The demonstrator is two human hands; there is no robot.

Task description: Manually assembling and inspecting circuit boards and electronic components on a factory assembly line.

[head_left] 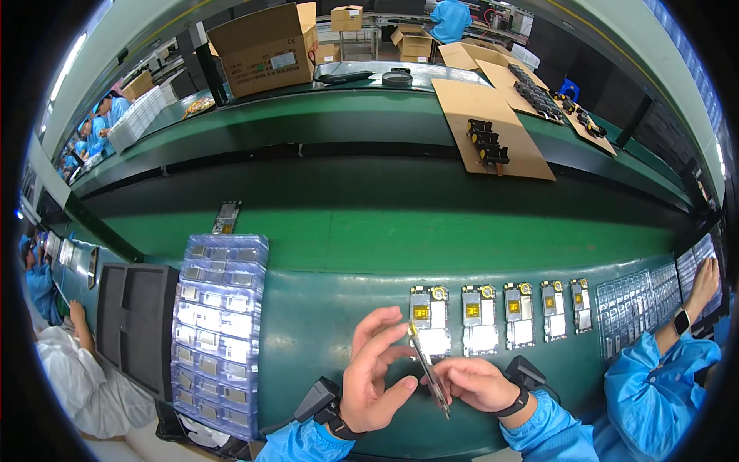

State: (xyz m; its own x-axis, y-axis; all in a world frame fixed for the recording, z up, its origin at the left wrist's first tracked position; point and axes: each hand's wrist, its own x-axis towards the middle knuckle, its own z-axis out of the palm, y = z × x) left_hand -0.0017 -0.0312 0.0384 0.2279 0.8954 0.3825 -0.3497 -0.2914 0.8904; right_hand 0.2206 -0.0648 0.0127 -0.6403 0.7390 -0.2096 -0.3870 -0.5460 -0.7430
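Tilted nearly edge-on, a circuit board (428,365) is between my hands above the green bench. My right hand (479,387) pinches its lower part between thumb and fingers. Beside its other face, my left hand (372,379) is open, thumb and fingers apart; whether a fingertip touches the board I cannot tell. Behind them, several similar circuit boards stand in a row, each with a yellow patch and silver shields; the leftmost board (429,317) is the largest in view and the rightmost board (580,306) lies near a clear tray.
On the left are a stack of clear blister trays (219,339) holding metal parts and a black foam tray (137,327). One more board (227,218) lies on the green belt (369,231). At right, a co-worker's hand (703,281) reaches over clear trays (639,304). A shelf (346,115) crosses behind.
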